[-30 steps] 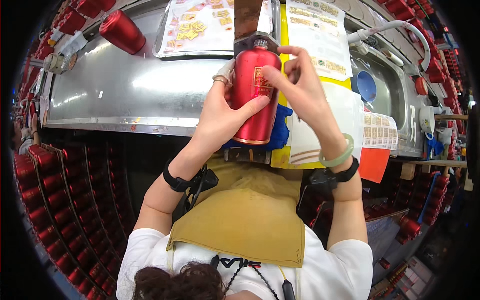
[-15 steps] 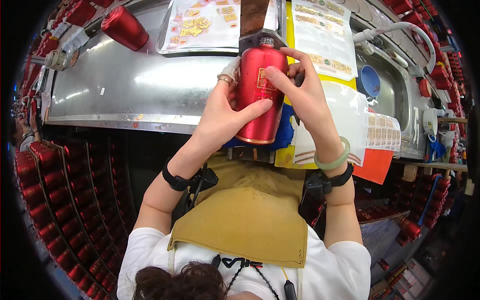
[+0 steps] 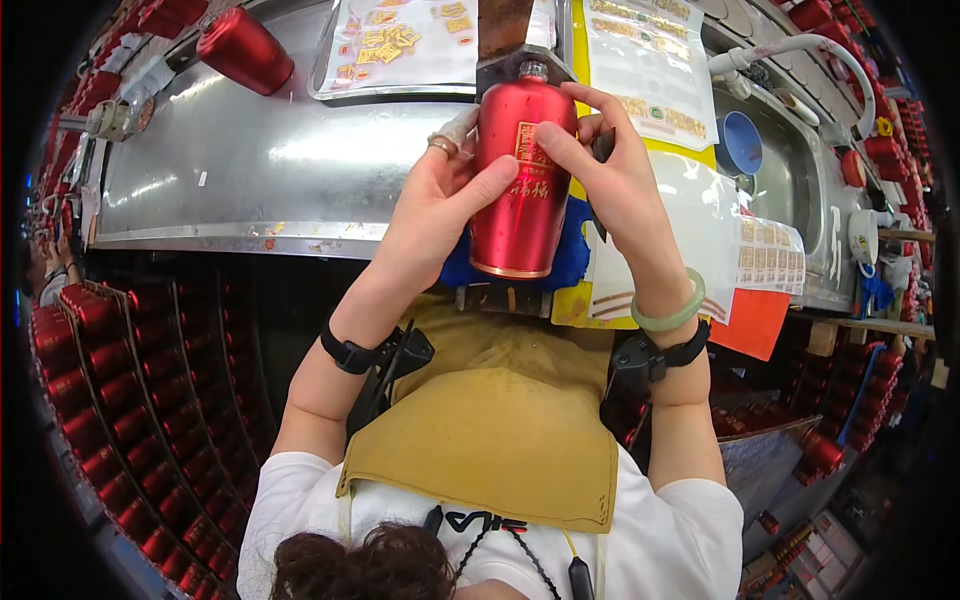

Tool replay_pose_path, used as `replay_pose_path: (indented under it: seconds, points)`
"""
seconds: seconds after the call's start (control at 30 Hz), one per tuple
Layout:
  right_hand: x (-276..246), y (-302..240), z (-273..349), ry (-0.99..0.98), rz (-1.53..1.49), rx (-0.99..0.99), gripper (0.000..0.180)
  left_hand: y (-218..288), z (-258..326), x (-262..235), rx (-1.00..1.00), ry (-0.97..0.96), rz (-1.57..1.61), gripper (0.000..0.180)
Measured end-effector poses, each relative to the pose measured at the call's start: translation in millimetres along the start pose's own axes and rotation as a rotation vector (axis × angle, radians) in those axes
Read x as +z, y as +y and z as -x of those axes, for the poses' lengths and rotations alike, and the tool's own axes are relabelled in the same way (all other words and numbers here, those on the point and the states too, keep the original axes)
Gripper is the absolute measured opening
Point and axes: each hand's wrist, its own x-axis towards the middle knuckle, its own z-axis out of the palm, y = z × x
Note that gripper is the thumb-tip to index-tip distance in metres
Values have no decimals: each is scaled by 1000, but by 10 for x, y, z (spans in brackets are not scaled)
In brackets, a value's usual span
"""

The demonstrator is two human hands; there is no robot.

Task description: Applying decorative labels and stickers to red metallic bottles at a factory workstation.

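Observation:
A glossy red bottle (image 3: pixel 515 235) with a bare neck lies on a blue cloth (image 3: pixel 572 245), its neck pointing away from me against a dark metal rest (image 3: pixel 508 72). My left hand (image 3: pixel 432 196) is closed on its left side, the thumb across the front and a whitish covering on a finger. On the right side, my right hand (image 3: pixel 615 170) grips the bottle, its thumb pressing at the edge of a gold-framed label (image 3: pixel 527 145). A thin dark tool (image 3: pixel 598 205) is tucked in that palm, its kind unclear. Gold lettering shows below the label.
Another red bottle (image 3: pixel 245 52) lies on the steel worktop (image 3: pixel 260 180). A tray (image 3: pixel 400 92) holds gold label pieces. Label sheets (image 3: pixel 650 75) lie at the right, beside a sink with a blue bowl (image 3: pixel 738 143) and curved faucet (image 3: pixel 840 52). Racks of red bottles (image 3: pixel 120 400) stand left.
My left thumb has shifted up and left on the bottle, uncovering the gold lettering. The bottle sits slightly farther away, and my right thumb still rests by the label.

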Motion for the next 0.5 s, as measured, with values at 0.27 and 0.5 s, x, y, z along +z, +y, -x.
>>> replay_pose_path:
  seconds: [0.27,0.5]
  points:
    - [20,7,-5,20,37,-1,74,-26,-9,-23,29,-19,-77,80]
    - [30,14,15,25,23,-9,69,-30,-9,-6,29,-4,-104,79]
